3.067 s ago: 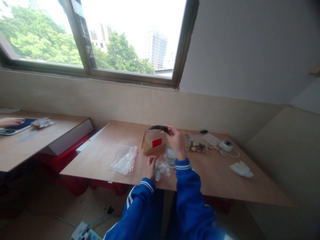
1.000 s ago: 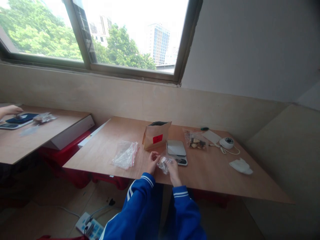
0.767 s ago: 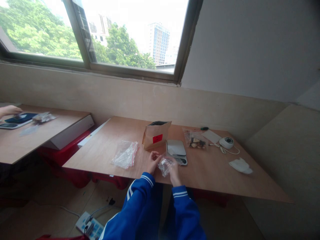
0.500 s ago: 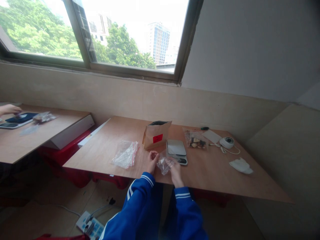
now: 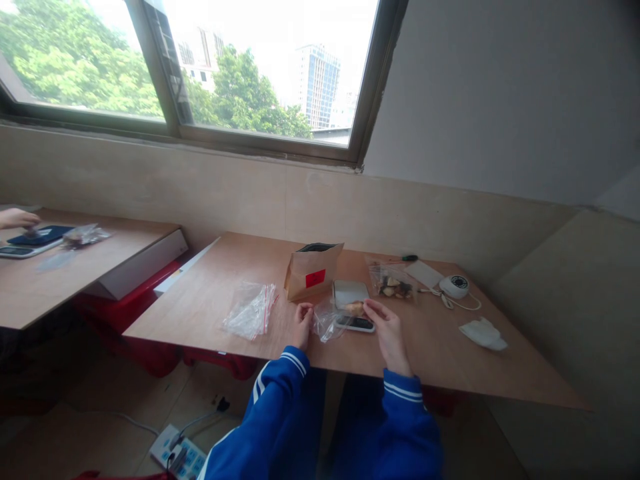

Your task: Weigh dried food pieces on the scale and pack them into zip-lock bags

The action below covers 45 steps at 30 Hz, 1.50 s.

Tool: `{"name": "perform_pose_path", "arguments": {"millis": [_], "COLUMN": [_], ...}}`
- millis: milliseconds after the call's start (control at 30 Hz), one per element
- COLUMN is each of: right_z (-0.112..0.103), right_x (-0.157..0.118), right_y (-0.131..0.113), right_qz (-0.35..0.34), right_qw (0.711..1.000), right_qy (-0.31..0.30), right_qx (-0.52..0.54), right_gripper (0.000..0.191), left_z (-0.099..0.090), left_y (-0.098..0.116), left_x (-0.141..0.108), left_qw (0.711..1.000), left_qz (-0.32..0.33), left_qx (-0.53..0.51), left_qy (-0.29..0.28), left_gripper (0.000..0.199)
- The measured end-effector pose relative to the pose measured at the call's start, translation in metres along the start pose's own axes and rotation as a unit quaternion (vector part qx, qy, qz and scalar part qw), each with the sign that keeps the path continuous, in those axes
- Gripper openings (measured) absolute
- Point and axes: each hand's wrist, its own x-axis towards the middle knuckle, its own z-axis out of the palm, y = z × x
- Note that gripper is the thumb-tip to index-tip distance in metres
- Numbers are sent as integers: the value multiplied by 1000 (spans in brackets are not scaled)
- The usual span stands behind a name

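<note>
My left hand (image 5: pixel 303 325) pinches the edge of a clear plastic bag (image 5: pixel 327 325) near the table's front edge. In the fingertips of my right hand (image 5: pixel 387 328) is a small light-brown piece (image 5: pixel 354 308), perhaps dried food; its exact kind is too small to tell. The piece is over the kitchen scale (image 5: pixel 350 291), whose dark display (image 5: pixel 356 324) faces me. Behind my left hand stands an open kraft paper pouch (image 5: pixel 304 272) with a red label. A stack of clear zip bags (image 5: pixel 249 312) lies to the left.
Right of the scale lies a clear bag of brown and pale pieces (image 5: pixel 395 287). Farther right are a white dome camera (image 5: pixel 454 286) with its cable, a white card (image 5: pixel 423 273), a green-handled tool (image 5: pixel 409 257) and a crumpled white tissue (image 5: pixel 483 333). Another person's hand (image 5: pixel 19 218) works at the left table.
My right hand has moved right, away from the clear bag, and now shows the brown piece in its fingertips. My left hand stays almost in place with the bag.
</note>
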Motion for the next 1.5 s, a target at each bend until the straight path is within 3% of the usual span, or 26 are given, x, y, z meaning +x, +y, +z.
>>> {"name": "perform_pose_path", "arguments": {"millis": [133, 233, 400, 600, 833, 1100, 1367, 1500], "right_z": [52, 97, 140, 141, 145, 154, 144, 141], "right_x": [28, 54, 83, 87, 98, 109, 116, 117], "right_y": [-37, -57, -59, -41, -37, -28, -29, -29], "right_qz": [-136, -222, -307, -328, -308, -377, -318, -306], "right_qw": [991, 974, 939, 914, 934, 876, 901, 914], "right_qy": [1, -33, -109, -158, -123, -120, -179, -158], "right_qx": [-3, -34, -110, -180, -134, -275, -234, -216], "right_gripper": [31, 31, 23, 20, 26, 19, 36, 34], "left_z": [-1, -2, -5, -6, -8, -6, -2, 0], "left_y": [-2, -6, -10, -12, -12, -11, -6, -2], "left_x": [1, 3, 6, 8, 7, 8, 6, 3], "left_qw": [1000, 1000, 1000, 1000, 1000, 1000, 1000, 1000], "left_qz": [-5, -8, -12, -12, -10, -20, -23, -24], "left_qx": [-1, 1, 2, 0, -7, -13, -15, -13], "left_qy": [-2, 2, -1, -11, -16, -16, 2, 8], "left_gripper": [34, 35, 35, 33, 30, 31, 31, 30]}}
